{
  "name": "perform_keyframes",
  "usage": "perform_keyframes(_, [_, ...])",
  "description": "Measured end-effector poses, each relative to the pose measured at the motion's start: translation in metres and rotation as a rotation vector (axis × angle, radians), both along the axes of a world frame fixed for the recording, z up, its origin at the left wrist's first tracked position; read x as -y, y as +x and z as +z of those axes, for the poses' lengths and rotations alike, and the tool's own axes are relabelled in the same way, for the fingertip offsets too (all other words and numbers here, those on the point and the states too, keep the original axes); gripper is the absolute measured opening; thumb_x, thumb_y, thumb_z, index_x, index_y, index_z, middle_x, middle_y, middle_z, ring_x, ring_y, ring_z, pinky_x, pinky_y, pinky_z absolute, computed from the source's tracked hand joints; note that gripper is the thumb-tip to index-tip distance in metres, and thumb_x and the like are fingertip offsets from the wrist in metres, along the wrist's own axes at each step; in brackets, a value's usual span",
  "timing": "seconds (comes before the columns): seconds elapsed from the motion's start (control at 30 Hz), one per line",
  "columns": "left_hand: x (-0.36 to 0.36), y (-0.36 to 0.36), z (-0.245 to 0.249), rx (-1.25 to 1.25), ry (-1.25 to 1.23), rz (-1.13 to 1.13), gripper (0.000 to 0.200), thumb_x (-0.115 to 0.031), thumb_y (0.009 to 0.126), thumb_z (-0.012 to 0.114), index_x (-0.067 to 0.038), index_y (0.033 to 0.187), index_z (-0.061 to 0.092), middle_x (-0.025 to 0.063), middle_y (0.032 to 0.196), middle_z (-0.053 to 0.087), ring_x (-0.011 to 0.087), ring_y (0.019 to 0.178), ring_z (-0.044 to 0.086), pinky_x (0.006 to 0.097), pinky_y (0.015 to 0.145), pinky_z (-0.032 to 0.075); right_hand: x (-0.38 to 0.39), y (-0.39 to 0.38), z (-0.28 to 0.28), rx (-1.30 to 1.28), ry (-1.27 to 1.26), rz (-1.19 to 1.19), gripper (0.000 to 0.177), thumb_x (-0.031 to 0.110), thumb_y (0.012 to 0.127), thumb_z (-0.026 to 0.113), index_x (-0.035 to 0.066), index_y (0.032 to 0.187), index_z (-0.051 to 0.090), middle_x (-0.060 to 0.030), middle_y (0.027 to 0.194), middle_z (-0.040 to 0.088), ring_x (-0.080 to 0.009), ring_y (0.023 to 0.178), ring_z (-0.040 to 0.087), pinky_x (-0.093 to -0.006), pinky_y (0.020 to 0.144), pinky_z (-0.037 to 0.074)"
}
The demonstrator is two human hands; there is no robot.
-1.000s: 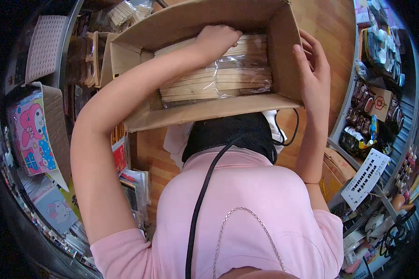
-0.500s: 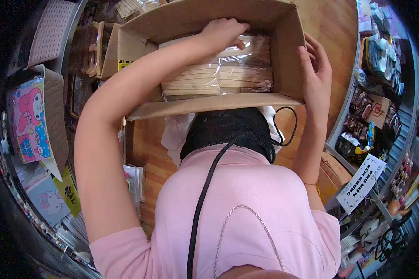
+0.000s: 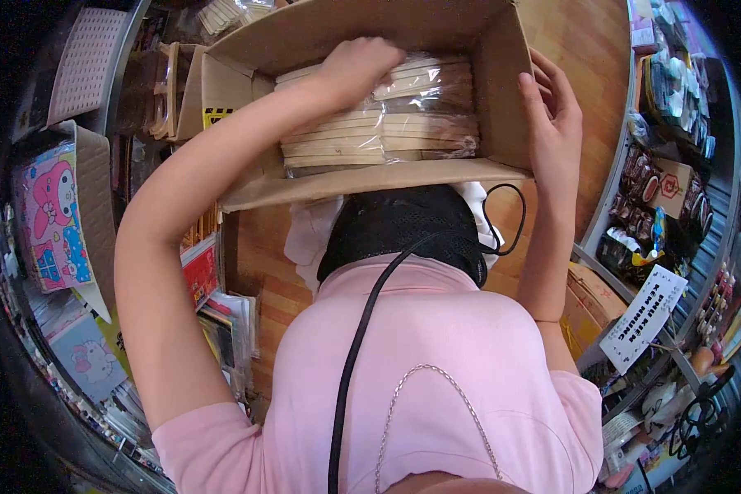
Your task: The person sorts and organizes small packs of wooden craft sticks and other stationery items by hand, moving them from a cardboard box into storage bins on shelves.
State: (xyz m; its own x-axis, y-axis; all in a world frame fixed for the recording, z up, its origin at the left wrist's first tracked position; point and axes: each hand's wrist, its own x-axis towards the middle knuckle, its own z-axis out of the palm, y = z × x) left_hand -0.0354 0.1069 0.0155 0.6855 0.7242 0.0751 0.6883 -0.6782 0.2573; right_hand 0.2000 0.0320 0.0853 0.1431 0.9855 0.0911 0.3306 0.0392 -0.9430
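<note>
An open cardboard box (image 3: pixel 370 185) sits in front of my torso. Bundles of flat pale wooden sticks (image 3: pixel 333 144) in clear plastic wrap lie inside it. My left hand (image 3: pixel 361 70) is inside the box over the back bundles, its fingers curled down. Its fingertips are hidden, so I cannot make out what they hold. From outside, my right hand (image 3: pixel 556 115) grips the box's right end, thumb at the edge and fingers bent behind it.
Shelves with packaged goods (image 3: pixel 675 107) line the right side, with a printed white sign (image 3: pixel 644 319) lower down. On the left are a cartoon-printed pack (image 3: pixel 53 214), a cardboard flap (image 3: pixel 95 206) and stacked packets (image 3: pixel 230 329). Wooden floor (image 3: pixel 584 41) shows beyond the box.
My left hand has moved left and slightly toward me inside the box, and its fingers have curled in. The box has shifted slightly left; my right hand stays on its end.
</note>
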Motion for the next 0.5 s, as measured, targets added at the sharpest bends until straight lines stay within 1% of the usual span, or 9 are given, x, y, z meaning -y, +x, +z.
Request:
perform_keyframes(0.13, [-0.007, 0.006, 0.000, -0.008, -0.012, 0.013, 0.011, -0.009, 0.070, 0.059, -0.003, 0.080, 0.058, 0.0140, 0.079, 0.061, 0.0336, 0.077, 0.061, 0.0426, 0.062, 0.049, 0.001, -0.001, 0.001, -0.015, 0.000, -0.002, 0.032, 0.020, 0.087, 0.056, 0.005, 0.115, 0.056, -0.0129, 0.097, 0.060, -0.0180, 0.088, 0.058, -0.0303, 0.074, 0.048])
perform_keyframes(0.2, [-0.007, 0.008, 0.003, -0.016, 0.169, -0.102, 0.013, -0.008, 0.070, 0.058, -0.004, 0.082, 0.058, 0.0122, 0.083, 0.061, 0.0297, 0.080, 0.062, 0.0389, 0.062, 0.051, 0.001, 0.000, 0.000, -0.017, -0.003, 0.000, 0.032, 0.020, 0.087, 0.055, 0.005, 0.115, 0.055, -0.0131, 0.098, 0.060, -0.0183, 0.088, 0.058, -0.0305, 0.074, 0.048])
perform_keyframes(0.23, [-0.008, 0.009, 0.007, -0.015, 0.168, -0.101, 0.013, -0.008, 0.070, 0.058, -0.004, 0.082, 0.058, 0.0122, 0.083, 0.061, 0.0297, 0.080, 0.062, 0.0389, 0.062, 0.051, 0.001, 0.000, 0.000, -0.016, -0.004, 0.000, 0.032, 0.020, 0.087, 0.055, 0.005, 0.115, 0.055, -0.0131, 0.098, 0.060, -0.0183, 0.088, 0.058, -0.0305, 0.074, 0.048])
perform_keyframes(0.3, [-0.013, 0.012, 0.013, -0.186, 0.314, -0.114, 0.011, -0.009, 0.073, 0.055, -0.005, 0.083, 0.057, 0.0102, 0.083, 0.061, 0.0249, 0.080, 0.062, 0.0341, 0.059, 0.052, 0.002, 0.000, 0.000, -0.003, -0.010, -0.012, 0.032, 0.020, 0.087, 0.055, 0.005, 0.116, 0.055, -0.0132, 0.098, 0.060, -0.0186, 0.088, 0.058, -0.0306, 0.075, 0.048])
perform_keyframes(0.33, [-0.012, 0.012, 0.009, -0.185, 0.313, -0.113, 0.011, -0.009, 0.073, 0.055, -0.005, 0.083, 0.057, 0.0102, 0.083, 0.061, 0.0249, 0.080, 0.062, 0.0341, 0.059, 0.052, 0.002, 0.000, 0.001, -0.002, -0.010, -0.011, 0.032, 0.020, 0.087, 0.055, 0.005, 0.116, 0.055, -0.0132, 0.098, 0.060, -0.0186, 0.088, 0.058, -0.0306, 0.075, 0.048])
perform_keyframes(0.4, [-0.009, 0.014, 0.001, -0.264, 0.480, -0.254, 0.011, -0.008, 0.073, 0.055, -0.005, 0.083, 0.057, 0.0093, 0.084, 0.061, 0.0224, 0.079, 0.063, 0.0306, 0.056, 0.052, 0.000, 0.000, 0.002, 0.011, -0.013, -0.004, 0.032, 0.020, 0.087, 0.055, 0.005, 0.116, 0.055, -0.0134, 0.099, 0.061, -0.0187, 0.089, 0.058, -0.0307, 0.075, 0.048])
perform_keyframes(0.43, [-0.006, 0.017, -0.002, -0.237, 0.428, -0.209, 0.015, -0.006, 0.071, 0.057, -0.004, 0.085, 0.058, 0.0110, 0.084, 0.060, 0.0253, 0.077, 0.064, 0.0323, 0.055, 0.053, 0.000, -0.001, 0.003, 0.009, -0.011, -0.001, 0.032, 0.020, 0.087, 0.055, 0.005, 0.116, 0.055, -0.0134, 0.099, 0.061, -0.0187, 0.089, 0.058, -0.0307, 0.075, 0.048])
perform_keyframes(0.47, [-0.006, 0.016, -0.004, -0.238, 0.428, -0.208, 0.015, -0.006, 0.071, 0.057, -0.004, 0.085, 0.058, 0.0110, 0.084, 0.060, 0.0253, 0.077, 0.064, 0.0323, 0.055, 0.053, 0.000, -0.001, 0.003, 0.004, -0.011, -0.002, 0.032, 0.020, 0.087, 0.055, 0.004, 0.116, 0.055, -0.0135, 0.100, 0.060, -0.0187, 0.089, 0.058, -0.0308, 0.075, 0.048])
perform_keyframes(0.5, [-0.004, 0.016, 0.000, -0.199, 0.355, -0.132, 0.015, -0.005, 0.070, 0.057, -0.003, 0.085, 0.058, 0.0115, 0.085, 0.060, 0.0263, 0.076, 0.064, 0.0327, 0.056, 0.053, 0.001, -0.001, 0.002, -0.001, -0.013, -0.004, 0.032, 0.020, 0.087, 0.055, 0.004, 0.116, 0.055, -0.0136, 0.100, 0.060, -0.0187, 0.089, 0.058, -0.0308, 0.075, 0.048])
